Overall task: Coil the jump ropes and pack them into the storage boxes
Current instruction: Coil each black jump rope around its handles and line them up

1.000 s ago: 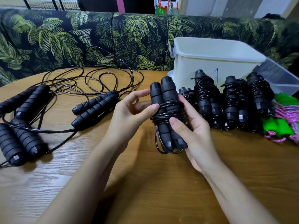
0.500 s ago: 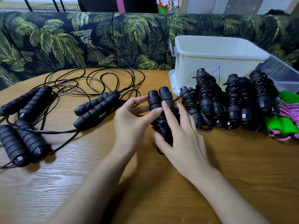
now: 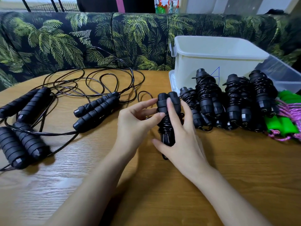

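On the wooden table (image 3: 244, 168), three uncoiled jump ropes (image 3: 96, 110) are seen at the left, their six black foam handles laid in three pairs, with the loose cord (image 3: 101, 79) looped in a tangle behind them towards the leaf-patterned sofa (image 3: 81, 41). Near the middle, one coiled jump rope (image 3: 162, 103), its two handles bound together by its own cord, is held low over the table between both hands. It is pinched at the upper left by the thumb and fingertips of the left hand (image 3: 135, 128), and clasped from the right by the right hand (image 3: 184, 141), fingers laid over it and thumb under its lower end. Whether it rests on the wood cannot be told. Just to its right, four finished bundles (image 3: 206, 97) are lined up in front of one white storage box (image 3: 211, 53). One clear box (image 3: 280, 74) is set beside that, and one green-handled rope (image 3: 283, 126) with pink cord lies at the right edge.
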